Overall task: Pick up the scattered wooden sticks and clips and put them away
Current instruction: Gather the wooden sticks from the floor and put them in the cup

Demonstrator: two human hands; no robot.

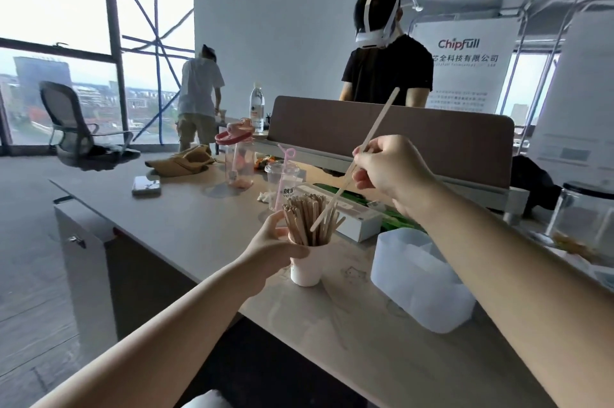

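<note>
A white paper cup (307, 266) stands on the desk (186, 228), packed with several upright wooden sticks (307, 220). My left hand (277, 243) grips the cup near its rim from the left side. My right hand (390, 171) is raised above and to the right of the cup and pinches one long wooden stick (372, 132). That stick slants down to the left, and its lower end is level with the tops of the sticks in the cup. I see no clips.
A translucent plastic box (420, 278) sits right of the cup. Behind stand a clear cup with a pink straw (282, 181), a pink-lidded bottle (237, 158), a long white box (357, 216), a phone (146, 185) and a glass jar (584, 221). A person stands beyond the divider (432, 145).
</note>
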